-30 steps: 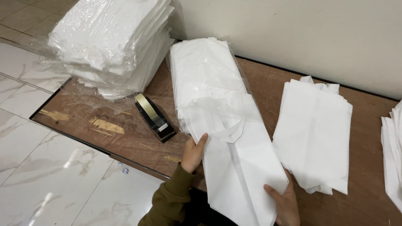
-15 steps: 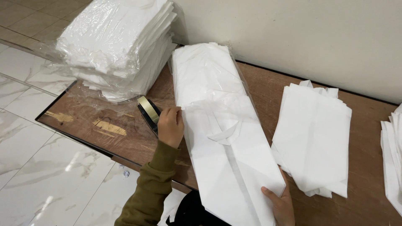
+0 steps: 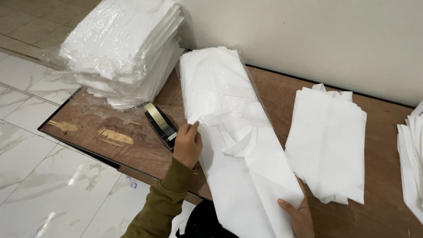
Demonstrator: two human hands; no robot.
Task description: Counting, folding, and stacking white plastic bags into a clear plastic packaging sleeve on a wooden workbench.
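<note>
Both hands rest on a long white fabric bag laid lengthwise on the brown wooden table. At about 9 o'clock of the bag's middle, the left hand, in an olive-green sleeve, presses its fingertips onto the bag's left edge, fingers loosely curled, pinching nothing that can be made out. At about 5 o'clock, the right hand grips the bag's near right corner, thumb against the edge and fingers hidden under the fabric.

The bag lies on top of a clear plastic pack of folded white fabric, which runs away toward 12 o'clock and the pale wall. Just beside the left hand, at 9 o'clock, stands a black tape dispenser with a yellowish roll. Beyond it, at 10 o'clock, a tall stack of plastic-wrapped white fabric sits on the table corner. At 3 o'clock lies a loose pile of flat white bags, with another white pile at the far right edge. Marble floor tiles fill the lower left.
</note>
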